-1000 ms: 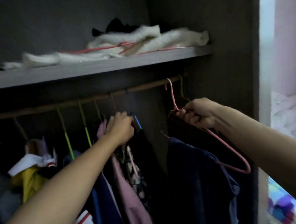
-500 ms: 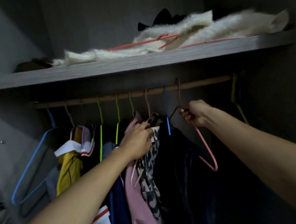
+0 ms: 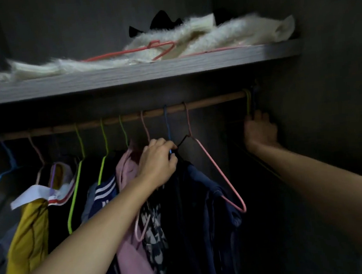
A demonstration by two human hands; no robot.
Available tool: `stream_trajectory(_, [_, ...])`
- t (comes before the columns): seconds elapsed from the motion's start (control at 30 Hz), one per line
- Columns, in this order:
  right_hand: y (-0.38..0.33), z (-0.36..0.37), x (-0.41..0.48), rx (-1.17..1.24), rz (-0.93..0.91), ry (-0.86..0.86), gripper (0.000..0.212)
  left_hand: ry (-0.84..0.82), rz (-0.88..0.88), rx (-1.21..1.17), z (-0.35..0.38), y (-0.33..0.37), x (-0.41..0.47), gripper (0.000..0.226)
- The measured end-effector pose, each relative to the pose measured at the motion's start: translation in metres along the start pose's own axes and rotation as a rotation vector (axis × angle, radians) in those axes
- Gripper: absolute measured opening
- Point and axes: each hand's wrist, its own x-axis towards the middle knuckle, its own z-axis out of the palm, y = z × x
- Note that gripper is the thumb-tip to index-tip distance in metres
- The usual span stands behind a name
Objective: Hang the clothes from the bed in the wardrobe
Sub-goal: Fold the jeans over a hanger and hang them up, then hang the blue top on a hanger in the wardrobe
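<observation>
head view looks into a dark wardrobe (image 3: 320, 35). a wooden rail (image 3: 212, 102) runs under a grey shelf (image 3: 125, 74), and clothes hang from it on coloured hangers. the left hand (image 3: 159, 162) is at the centre of the frame, its fingers (image 3: 169, 145) curled shut around the neck of a blue hanger (image 3: 167, 125) that carries a dark navy garment (image 3: 201, 192). just at 3 o'clock of that hand, a pink hanger (image 3: 220, 172) hangs on the rail, with part of the navy cloth draped over its lower corner. the right hand (image 3: 260, 131) is up at 2 o'clock, at the far end of the rail beside a yellow-green hanger (image 3: 248, 101); it is in shadow and i cannot tell whether its fingers hold anything. at 9 o'clock hang a pink top (image 3: 126, 171) and a yellow garment (image 3: 28, 237). on the shelf lie a white furry cloth (image 3: 210, 34) and a spare red hanger (image 3: 145, 49).
</observation>
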Motion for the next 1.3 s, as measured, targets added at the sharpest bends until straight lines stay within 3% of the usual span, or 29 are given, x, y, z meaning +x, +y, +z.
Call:
stream_trajectory(0.27, [0.012,-0.008,-0.003,-0.082,-0.053,0.0,0.023,-0.037,0.04,-0.105,-0.001,-0.003,-0.014,0.027])
stream_trajectory(0.5, [-0.027,-0.053,-0.011,0.236,0.047,0.153,0.029,-0.063,0.085,-0.203,-0.019,-0.03,-0.024,0.025])
stream_trajectory(0.67, [-0.032,-0.047,-0.059,0.455,0.198,0.008,0.028,-0.053,0.149,-0.327,-0.022,-0.037,-0.027,0.022])
stream_trajectory(0.97, [0.047,-0.096,-0.199,0.336,0.1,0.035,0.022,-0.079,0.27,-0.564,-0.019,0.052,-0.058,0.019])
stream_trajectory(1.07, [0.094,-0.122,-0.245,0.278,0.122,0.018,0.016,-0.213,0.304,-0.597,-0.013,0.099,-0.082,0.017])
stream_trajectory(1.3, [0.244,-0.18,-0.379,0.158,0.406,-0.039,0.018,-0.715,0.528,-0.508,0.029,0.245,-0.204,0.019])
